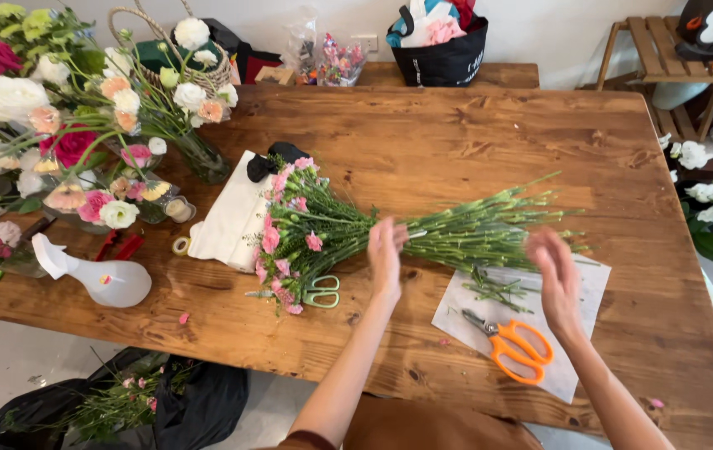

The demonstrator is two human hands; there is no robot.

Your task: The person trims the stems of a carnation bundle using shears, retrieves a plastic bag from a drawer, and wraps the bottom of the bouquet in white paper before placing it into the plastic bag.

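A bunch of pink carnations with long green stems point(348, 229) lies flat across the middle of the brown wooden table point(456, 142), blooms pointing away to the person's left, cut ends trailing to the right. The left hand point(386, 254) hovers over the stems just behind the blooms, fingers point(390, 233) loosely extended and not closed on anything I can make out; it looks near or barely brushing the stems. The right hand point(555, 279) hangs open, palm turned inward, just this side of the stem ends and clear of them, slightly blurred. To my eye, gathering the stems goes best with both hands closing gently around the bunch's middle, keeping the heads level and not crushing them. Right of the bunch's ends, a white paper sheet point(581, 287) carries green stem trimmings point(496, 290) and orange-handled scissors point(513, 343). Green-handled scissors point(320, 293) lie just below the blooms, and a white cloth with a black bow point(231, 221) lies beside the blooms on their far-left side.
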